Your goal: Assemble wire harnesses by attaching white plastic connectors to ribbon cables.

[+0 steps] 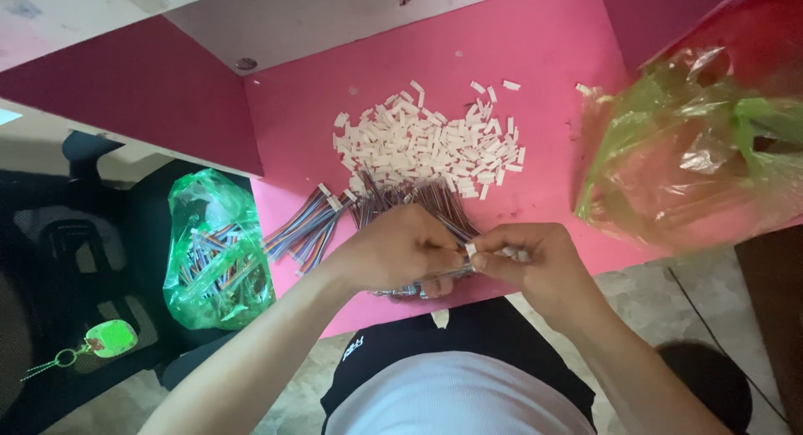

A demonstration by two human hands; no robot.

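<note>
My left hand [393,253] grips a bundle of multicoloured wires [418,202] at the near edge of the pink table [552,58]; the wire ends fan out from under my fingers. My right hand [535,263] pinches a small white plastic connector [471,249] right against the wire ends held by the left hand. The two hands touch at the fingertips. A heap of white connectors [427,146] lies on the table just beyond my hands. A second bunch of coloured wires [305,226] rests on the table left of my left hand.
A green plastic bag of wires [216,255] sits on a dark chair at the left, with a green tag [110,338] below it. A crumpled green plastic bag [694,150] lies at the table's right. A pink partition wall [142,92] stands to the left.
</note>
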